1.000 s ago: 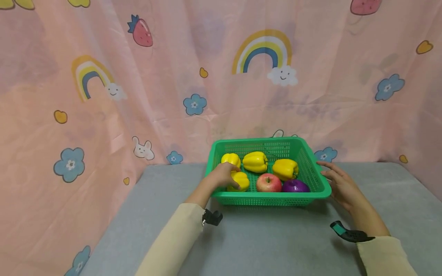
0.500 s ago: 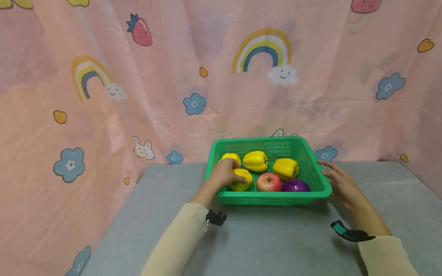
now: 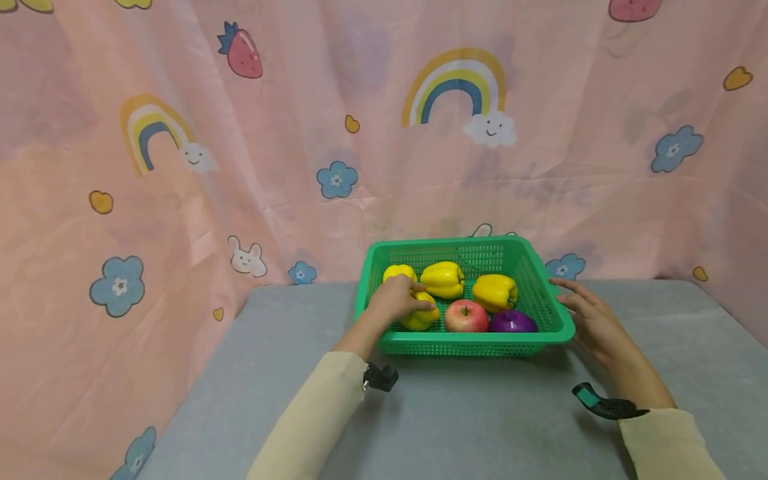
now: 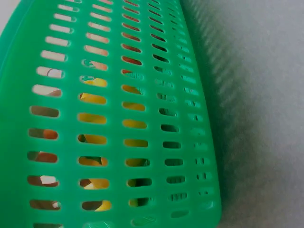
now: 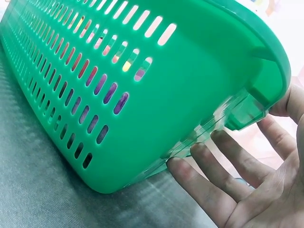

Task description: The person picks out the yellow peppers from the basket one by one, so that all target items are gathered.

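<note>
Inside the green plastic basket [image 3: 474, 338], my left hand [image 3: 393, 300] grips a yellow bell pepper [image 3: 421, 313] at the front left corner. In the left wrist view, the perforated basket wall [image 4: 114, 118] hides most of this hand and pepper. A red apple [image 3: 466, 317] lies to the right of the gripped pepper, and a purple round item [image 3: 513, 322], possibly an onion, sits beside it. My right hand [image 3: 600, 327] touches the basket's right end; in the right wrist view its extended fingers [image 5: 223, 168] rest against the outer wall below the rim.
More yellow bell peppers lie along the back of the basket: one at the left [image 3: 399, 271], one in the middle [image 3: 443, 279], one at the right [image 3: 495, 293]. The basket stands on a grey table [image 3: 480, 413] before a pink printed curtain [image 3: 288, 133].
My left hand has shifted slightly right and up, lifting and turning the front yellow bell pepper a little. The right hand stays at the basket's end.
</note>
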